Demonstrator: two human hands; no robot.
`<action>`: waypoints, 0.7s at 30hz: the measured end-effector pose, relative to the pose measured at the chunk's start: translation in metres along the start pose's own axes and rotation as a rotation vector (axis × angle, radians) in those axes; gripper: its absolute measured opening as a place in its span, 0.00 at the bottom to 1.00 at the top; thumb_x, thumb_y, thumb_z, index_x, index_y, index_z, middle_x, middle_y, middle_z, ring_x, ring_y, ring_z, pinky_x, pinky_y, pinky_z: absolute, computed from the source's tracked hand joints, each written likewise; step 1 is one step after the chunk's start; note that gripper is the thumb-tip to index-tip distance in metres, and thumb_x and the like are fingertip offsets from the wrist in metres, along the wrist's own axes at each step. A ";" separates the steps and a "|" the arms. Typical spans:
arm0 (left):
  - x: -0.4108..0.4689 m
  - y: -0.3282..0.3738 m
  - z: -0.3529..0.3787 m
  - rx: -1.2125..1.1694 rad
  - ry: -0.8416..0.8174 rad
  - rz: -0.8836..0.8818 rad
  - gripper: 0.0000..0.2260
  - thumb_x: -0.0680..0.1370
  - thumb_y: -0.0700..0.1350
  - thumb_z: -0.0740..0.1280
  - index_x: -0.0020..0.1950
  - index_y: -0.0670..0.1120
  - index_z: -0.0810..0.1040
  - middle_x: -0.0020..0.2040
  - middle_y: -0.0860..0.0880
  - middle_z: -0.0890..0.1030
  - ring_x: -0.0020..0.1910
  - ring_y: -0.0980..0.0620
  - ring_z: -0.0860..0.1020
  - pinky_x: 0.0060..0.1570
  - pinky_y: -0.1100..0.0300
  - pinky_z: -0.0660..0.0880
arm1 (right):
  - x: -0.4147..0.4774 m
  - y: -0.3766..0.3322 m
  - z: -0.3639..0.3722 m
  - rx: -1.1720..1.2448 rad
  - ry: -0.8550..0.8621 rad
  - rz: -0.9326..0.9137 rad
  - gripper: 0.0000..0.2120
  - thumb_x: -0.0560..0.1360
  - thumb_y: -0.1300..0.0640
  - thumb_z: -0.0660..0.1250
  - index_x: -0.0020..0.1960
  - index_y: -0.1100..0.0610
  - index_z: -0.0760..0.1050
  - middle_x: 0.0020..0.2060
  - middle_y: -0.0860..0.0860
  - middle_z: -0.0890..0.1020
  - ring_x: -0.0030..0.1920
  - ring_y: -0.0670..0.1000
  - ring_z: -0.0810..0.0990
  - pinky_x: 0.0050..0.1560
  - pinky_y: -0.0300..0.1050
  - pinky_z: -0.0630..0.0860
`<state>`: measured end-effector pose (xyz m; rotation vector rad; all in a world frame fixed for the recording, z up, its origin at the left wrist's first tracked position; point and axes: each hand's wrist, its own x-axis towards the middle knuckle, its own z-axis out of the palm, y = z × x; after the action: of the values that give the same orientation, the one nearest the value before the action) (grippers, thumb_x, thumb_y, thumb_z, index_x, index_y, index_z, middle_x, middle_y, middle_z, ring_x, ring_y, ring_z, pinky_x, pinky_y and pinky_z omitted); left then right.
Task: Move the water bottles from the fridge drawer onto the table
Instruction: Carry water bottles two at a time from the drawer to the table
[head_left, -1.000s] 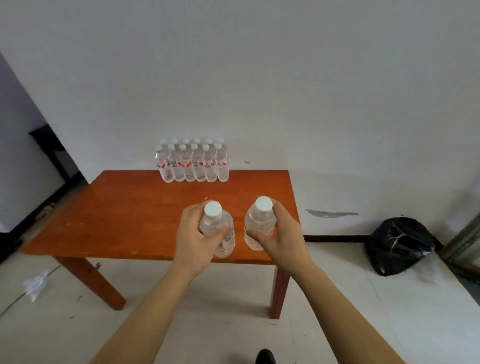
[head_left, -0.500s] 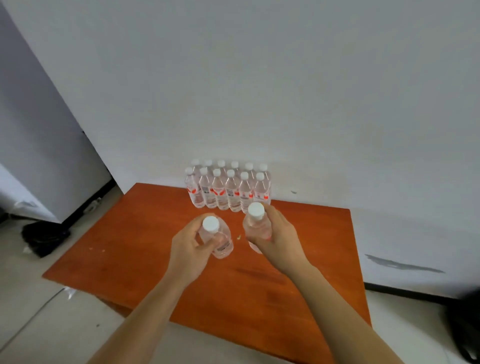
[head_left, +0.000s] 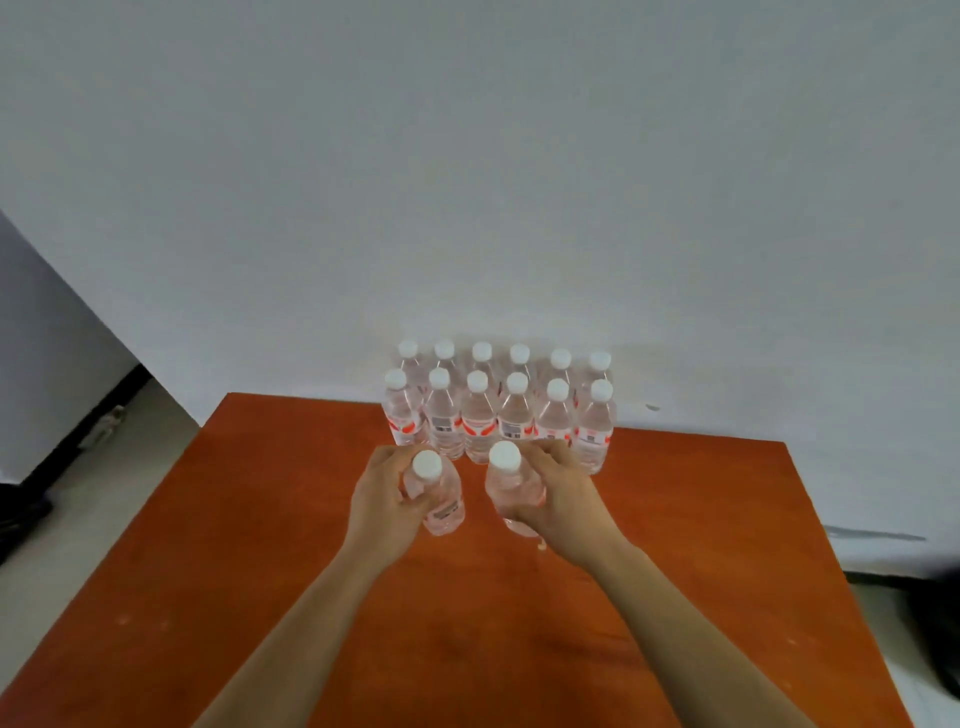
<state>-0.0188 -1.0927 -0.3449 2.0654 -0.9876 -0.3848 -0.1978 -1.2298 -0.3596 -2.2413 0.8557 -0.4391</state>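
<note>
— Can you read anything on the bottles standing on your table (head_left: 675, 519)?

— No. The front row of bottles (head_left: 498, 415) carries labels with red marks and small dark patches like barcodes, but the print is too blurred for you to make out a word or number.

— And the bottle in your left hand (head_left: 384, 499)?

— That left-hand bottle (head_left: 441, 499) shows a pale label with a grey smudge, unreadable too.

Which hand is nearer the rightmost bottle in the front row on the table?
Right. The right hand sits just in front of the rightmost front-row bottle, almost touching; the left hand is farther off to its left.
</note>
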 end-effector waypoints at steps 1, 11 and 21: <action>0.019 -0.013 -0.005 0.001 -0.028 0.003 0.24 0.69 0.42 0.79 0.64 0.49 0.78 0.56 0.55 0.75 0.56 0.52 0.76 0.56 0.55 0.75 | 0.017 -0.004 0.012 -0.014 -0.004 0.044 0.39 0.67 0.50 0.79 0.74 0.44 0.67 0.68 0.47 0.69 0.65 0.49 0.71 0.64 0.43 0.68; 0.141 -0.102 -0.028 0.089 -0.245 0.084 0.20 0.68 0.42 0.79 0.57 0.52 0.79 0.54 0.57 0.76 0.53 0.53 0.78 0.53 0.57 0.74 | 0.119 -0.016 0.106 -0.081 0.035 0.187 0.36 0.68 0.62 0.76 0.73 0.49 0.70 0.67 0.49 0.75 0.62 0.54 0.78 0.59 0.47 0.75; 0.175 -0.132 -0.022 -0.019 -0.354 0.093 0.27 0.73 0.40 0.75 0.69 0.52 0.73 0.65 0.52 0.76 0.64 0.52 0.75 0.65 0.48 0.75 | 0.150 -0.014 0.146 -0.028 0.050 0.258 0.36 0.71 0.59 0.76 0.74 0.48 0.66 0.69 0.51 0.73 0.63 0.57 0.77 0.60 0.53 0.78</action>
<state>0.1760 -1.1637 -0.4214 1.9632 -1.2772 -0.7251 -0.0069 -1.2541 -0.4435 -2.1146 1.1654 -0.3649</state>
